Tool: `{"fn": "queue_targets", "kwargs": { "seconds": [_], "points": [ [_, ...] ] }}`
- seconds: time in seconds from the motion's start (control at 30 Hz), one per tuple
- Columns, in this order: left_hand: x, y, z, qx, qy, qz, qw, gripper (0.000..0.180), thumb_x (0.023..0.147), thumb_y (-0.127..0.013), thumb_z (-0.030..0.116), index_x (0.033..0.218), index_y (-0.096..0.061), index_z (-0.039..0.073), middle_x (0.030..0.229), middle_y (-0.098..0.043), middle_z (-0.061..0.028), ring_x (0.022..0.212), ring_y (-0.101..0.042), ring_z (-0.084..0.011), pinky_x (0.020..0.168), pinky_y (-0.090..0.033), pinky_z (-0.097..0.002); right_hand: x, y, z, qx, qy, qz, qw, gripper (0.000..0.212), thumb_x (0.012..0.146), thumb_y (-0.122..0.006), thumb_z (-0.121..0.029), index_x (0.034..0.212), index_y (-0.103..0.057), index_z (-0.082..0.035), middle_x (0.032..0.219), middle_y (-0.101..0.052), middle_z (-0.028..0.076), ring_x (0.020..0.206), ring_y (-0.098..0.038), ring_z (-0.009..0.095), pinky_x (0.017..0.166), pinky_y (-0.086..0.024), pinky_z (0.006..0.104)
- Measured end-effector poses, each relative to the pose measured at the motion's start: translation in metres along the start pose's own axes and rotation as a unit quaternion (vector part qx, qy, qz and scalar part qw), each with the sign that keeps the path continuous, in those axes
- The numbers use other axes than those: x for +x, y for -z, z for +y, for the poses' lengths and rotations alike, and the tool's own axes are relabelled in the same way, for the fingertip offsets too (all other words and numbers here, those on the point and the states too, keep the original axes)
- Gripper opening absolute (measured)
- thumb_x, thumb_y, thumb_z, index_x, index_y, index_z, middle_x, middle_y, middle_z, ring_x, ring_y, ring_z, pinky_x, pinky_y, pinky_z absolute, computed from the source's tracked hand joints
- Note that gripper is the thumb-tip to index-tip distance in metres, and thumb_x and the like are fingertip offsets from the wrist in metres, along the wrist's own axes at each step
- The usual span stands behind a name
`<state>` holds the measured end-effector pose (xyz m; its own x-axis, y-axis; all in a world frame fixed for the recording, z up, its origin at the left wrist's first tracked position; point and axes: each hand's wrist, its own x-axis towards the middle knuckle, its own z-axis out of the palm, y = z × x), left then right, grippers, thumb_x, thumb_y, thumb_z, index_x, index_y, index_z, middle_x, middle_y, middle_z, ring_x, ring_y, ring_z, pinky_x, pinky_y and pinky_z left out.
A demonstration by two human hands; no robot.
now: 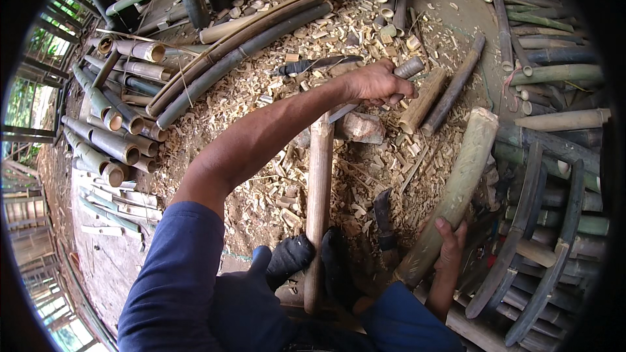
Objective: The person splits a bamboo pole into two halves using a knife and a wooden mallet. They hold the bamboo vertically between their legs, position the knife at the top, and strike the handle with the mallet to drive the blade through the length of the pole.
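My left hand [379,85] is closed around a knife [409,68], and its grey round handle end sticks out beyond the fist. Part of a pale blade [343,113] shows on the other side, near the top of an upright-looking bamboo pole [318,176] that runs down between my feet. At the right, my right hand [448,248] grips a thick pale green bamboo length [456,189], thumb on top, leaning up and away from me. Beyond the pole's tip a rough block [362,128] lies on the ground. Most of the fingers' undersides are hidden.
Wood chips [287,182] cover the ground. A dark-bladed knife [319,64] lies beyond my left forearm, and another dark blade [383,215] is near my feet. Two short poles [455,85] lie ahead right. Bamboo stacks [124,137] stand left, and bamboo frames [541,234] right.
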<state>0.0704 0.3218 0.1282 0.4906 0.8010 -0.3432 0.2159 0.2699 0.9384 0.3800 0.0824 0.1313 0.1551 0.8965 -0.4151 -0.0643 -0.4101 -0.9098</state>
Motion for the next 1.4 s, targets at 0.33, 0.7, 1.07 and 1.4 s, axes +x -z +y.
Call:
{"fn": "queue_targets", "kwargs": {
  "seconds": [0.33,0.7,1.07,1.4],
  "points": [
    [0.008,0.000,-0.022,0.064,-0.048,-0.002,0.997,0.042,0.089,-0.077,0.045,0.101,-0.068,0.005,0.072,-0.058,0.0008,0.060,-0.052,-0.0055,0.053,-0.046,-0.0258,-0.002,0.006,-0.010,-0.049,0.012,0.047,0.998,0.060,0.082,-0.078,-0.019,0.131,-0.050,0.000,0.097,-0.065,0.013,0.077,-0.068,0.024,0.069,-0.058,0.0374],
    [-0.006,0.022,-0.022,-0.140,-0.086,0.014,0.986,0.022,0.093,-0.067,0.022,0.100,-0.070,0.002,0.063,-0.056,0.0008,0.045,-0.044,-0.0064,0.039,-0.034,-0.0243,0.108,-0.042,-0.168,-0.262,0.311,-0.071,0.911,0.073,0.082,-0.082,-0.023,0.142,-0.048,0.003,0.112,-0.068,0.016,0.100,-0.072,0.024,0.085,-0.062,0.0405],
    [0.001,0.035,-0.028,-0.192,-0.050,0.013,0.980,0.018,0.092,-0.069,0.020,0.102,-0.068,0.005,0.063,-0.053,0.0025,0.044,-0.038,-0.0063,0.039,-0.027,-0.0242,0.111,-0.072,-0.238,-0.173,0.336,0.020,0.926,0.078,0.081,-0.084,-0.027,0.143,-0.048,0.002,0.119,-0.067,0.023,0.101,-0.072,0.030,0.083,-0.062,0.0416],
    [0.010,0.032,-0.031,-0.190,-0.066,-0.009,0.980,0.018,0.093,-0.067,0.017,0.103,-0.067,0.002,0.066,-0.056,0.0005,0.045,-0.039,-0.0075,0.039,-0.030,-0.0250,0.161,-0.070,-0.163,-0.415,0.262,-0.139,0.860,0.108,0.071,-0.089,-0.030,0.157,-0.033,0.004,0.143,-0.053,0.027,0.134,-0.053,0.035,0.113,-0.044,0.0395]
  ]
}}
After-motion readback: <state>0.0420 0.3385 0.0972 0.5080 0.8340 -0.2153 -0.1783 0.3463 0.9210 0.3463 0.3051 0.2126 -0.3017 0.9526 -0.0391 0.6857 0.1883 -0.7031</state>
